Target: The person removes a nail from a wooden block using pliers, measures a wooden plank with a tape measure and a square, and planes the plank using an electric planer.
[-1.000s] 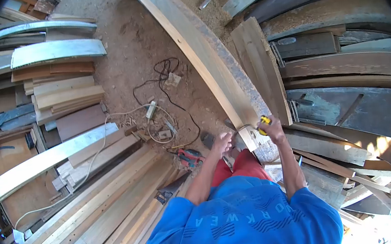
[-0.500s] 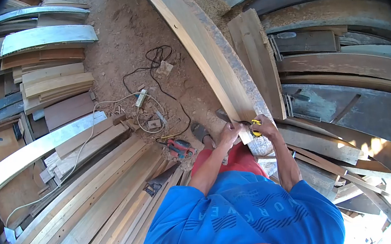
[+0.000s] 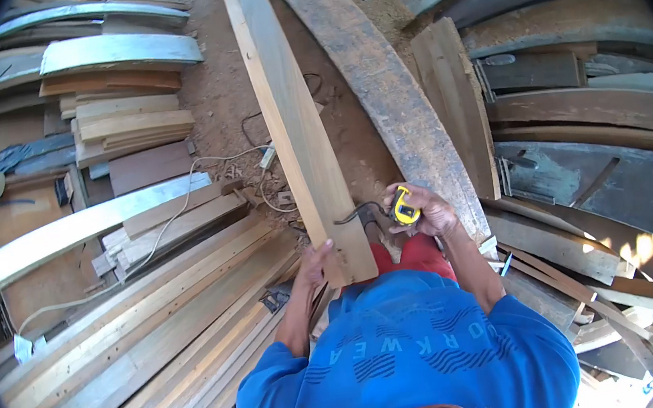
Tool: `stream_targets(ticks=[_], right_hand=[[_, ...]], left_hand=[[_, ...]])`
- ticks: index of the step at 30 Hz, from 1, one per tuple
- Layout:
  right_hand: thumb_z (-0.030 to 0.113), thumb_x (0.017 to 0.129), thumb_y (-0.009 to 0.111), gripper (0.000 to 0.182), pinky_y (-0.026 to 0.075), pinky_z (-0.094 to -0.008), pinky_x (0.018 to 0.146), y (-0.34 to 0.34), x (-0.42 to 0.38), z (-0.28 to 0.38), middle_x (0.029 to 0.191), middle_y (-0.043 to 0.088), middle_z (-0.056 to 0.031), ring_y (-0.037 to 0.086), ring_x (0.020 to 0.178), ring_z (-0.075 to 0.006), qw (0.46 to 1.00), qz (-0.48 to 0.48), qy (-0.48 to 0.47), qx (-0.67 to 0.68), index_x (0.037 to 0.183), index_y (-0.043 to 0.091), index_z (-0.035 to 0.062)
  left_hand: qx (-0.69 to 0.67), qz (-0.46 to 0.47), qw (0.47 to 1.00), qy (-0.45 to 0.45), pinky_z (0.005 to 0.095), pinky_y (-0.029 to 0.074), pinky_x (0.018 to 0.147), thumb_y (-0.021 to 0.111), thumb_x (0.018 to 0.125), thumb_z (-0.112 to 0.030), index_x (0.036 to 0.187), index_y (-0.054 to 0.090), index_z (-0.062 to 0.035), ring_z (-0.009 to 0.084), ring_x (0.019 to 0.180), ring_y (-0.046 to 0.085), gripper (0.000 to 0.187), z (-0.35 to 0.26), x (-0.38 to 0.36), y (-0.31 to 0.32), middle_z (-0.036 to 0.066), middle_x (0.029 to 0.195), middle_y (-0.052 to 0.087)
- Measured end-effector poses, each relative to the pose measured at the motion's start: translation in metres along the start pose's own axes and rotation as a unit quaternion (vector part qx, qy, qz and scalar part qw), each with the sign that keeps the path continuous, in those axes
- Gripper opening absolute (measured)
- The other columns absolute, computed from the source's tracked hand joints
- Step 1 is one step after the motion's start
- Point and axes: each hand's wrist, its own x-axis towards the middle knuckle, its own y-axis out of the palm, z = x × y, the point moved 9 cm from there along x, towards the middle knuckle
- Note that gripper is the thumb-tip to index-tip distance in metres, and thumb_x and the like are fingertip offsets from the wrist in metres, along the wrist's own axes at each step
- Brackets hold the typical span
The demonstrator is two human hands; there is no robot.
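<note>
A long, thick wooden board [image 3: 298, 127] runs away from my body, its near end in front of my shirt. My left hand [image 3: 315, 264] is closed on the left edge of the board near that end, with the thumb on top. In my right hand [image 3: 434, 214] is a yellow and black tape measure [image 3: 405, 205], to the right of the board. A dark strap [image 3: 357, 212] curves from the tape measure onto the board's face. Beyond the tape measure stretches a weathered plank bench [image 3: 384, 68], apart from the board along its near part.
Stacks of planks [image 3: 136, 125] line the left side, and long beams [image 3: 162, 319] lie at lower left. More boards [image 3: 565, 32] are piled on the right. A pale cable [image 3: 182, 204] and a power strip [image 3: 268, 157] lie on the dirt floor.
The board has shifted left off the bench, and its near end has come closer to my body. My left hand has moved left along with it. The tape measure has moved slightly left.
</note>
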Motion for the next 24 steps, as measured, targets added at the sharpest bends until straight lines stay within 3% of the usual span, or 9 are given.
stream_targets(ticks=[1,3,8,9,14,15,17,21,24], right_hand=[[0.025,0.092,0.071,0.055,0.058,-0.0625,0.085,0.036,-0.006,0.013,0.127,0.065,-0.0127,0.067,0.11,-0.028,0.998,0.016,0.02,0.064,0.14,0.051,0.0054],[0.021,0.095,0.067,0.055,0.056,-0.055,0.096,0.082,-0.011,0.028,0.131,0.061,-0.0142,0.06,0.122,-0.0282,0.992,0.116,0.001,0.057,0.144,0.047,0.0056],[0.025,0.096,0.068,0.066,0.046,-0.039,0.111,0.153,-0.018,0.039,0.143,0.053,-0.0146,0.054,0.131,-0.0277,0.98,0.135,-0.046,-0.14,0.15,0.038,0.0008],[0.025,0.096,0.068,0.069,0.044,-0.0364,0.112,0.165,-0.02,0.037,0.145,0.051,-0.0144,0.054,0.131,-0.0283,0.974,0.129,-0.046,-0.183,0.152,0.036,0.0],[0.038,0.102,0.057,0.063,0.053,-0.0355,0.095,0.211,-0.014,0.015,0.12,0.065,-0.0149,0.064,0.107,-0.022,0.927,0.172,-0.027,-0.332,0.147,0.04,-0.0018],[0.037,0.102,0.057,0.061,0.053,-0.0353,0.093,0.214,-0.011,0.007,0.118,0.065,-0.014,0.064,0.105,-0.0214,0.929,0.174,-0.013,-0.325,0.147,0.041,-0.0018],[0.037,0.103,0.056,0.059,0.054,-0.035,0.09,0.218,-0.006,-0.005,0.114,0.065,-0.012,0.065,0.102,-0.0202,0.935,0.177,0.013,-0.307,0.145,0.041,-0.0017],[0.027,0.102,0.055,0.056,0.048,-0.0361,0.1,0.23,0.004,-0.026,0.119,0.061,-0.0145,0.06,0.112,-0.0236,0.814,0.182,-0.036,-0.551,0.147,0.037,-0.0015],[0.03,0.093,0.067,0.069,0.043,-0.0431,0.107,0.259,0.006,-0.044,0.13,0.059,-0.0218,0.057,0.119,-0.0362,0.635,0.188,-0.08,-0.745,0.147,0.037,-0.0007]], left_hand=[[-0.011,0.009,0.999,0.036,0.0382,0.057,0.093,0.067,0.095,-0.031,0.134,0.056,0.0006,0.0225,0.104,0.07,0.051,-0.033,-0.039,0.003,0.011,0.118,0.07],[-0.031,0.022,0.996,0.075,0.0377,0.056,0.094,0.066,0.095,-0.031,0.136,0.055,0.0014,0.0232,0.106,0.07,0.054,-0.063,-0.072,0.012,0.012,0.12,0.069],[0.035,0.009,0.99,0.133,0.0398,0.054,0.098,0.056,0.1,-0.034,0.14,0.051,0.0025,0.024,0.112,0.067,0.054,-0.078,-0.09,0.012,0.015,0.125,0.066],[-0.028,0.023,0.991,0.127,0.0405,0.052,0.1,0.051,0.102,-0.038,0.14,0.05,0.0027,0.0238,0.115,0.065,0.056,-0.074,-0.086,0.012,0.015,0.127,0.065],[-0.2,0.074,0.964,0.156,0.0423,0.046,0.106,0.025,0.108,-0.054,0.14,0.049,0.0015,0.0225,0.121,0.06,0.068,-0.079,-0.079,0.035,0.017,0.132,0.061],[-0.117,0.056,0.962,0.242,0.041,0.046,0.105,0.021,0.108,-0.056,0.134,0.053,-0.0012,0.0215,0.119,0.059,0.068,-0.089,-0.078,0.025,0.016,0.131,0.06],[-0.129,-0.024,0.95,0.283,0.0387,0.046,0.103,0.024,0.109,-0.053,0.124,0.056,-0.0033,0.0205,0.116,0.059,0.061,-0.075,-0.079,0.001,0.013,0.127,0.061],[-0.134,-0.007,0.946,0.297,0.0337,0.045,0.099,0.031,0.11,-0.048,0.12,0.057,-0.0047,0.0163,0.111,0.057,0.052,-0.062,-0.086,-0.012,0.008,0.118,0.06],[0.097,-0.027,0.932,0.349,0.0292,0.044,0.095,0.042,0.109,-0.041,0.122,0.06,-0.0048,0.0114,0.104,0.054,0.043,-0.099,-0.114,0.016,0.002,0.108,0.058]])
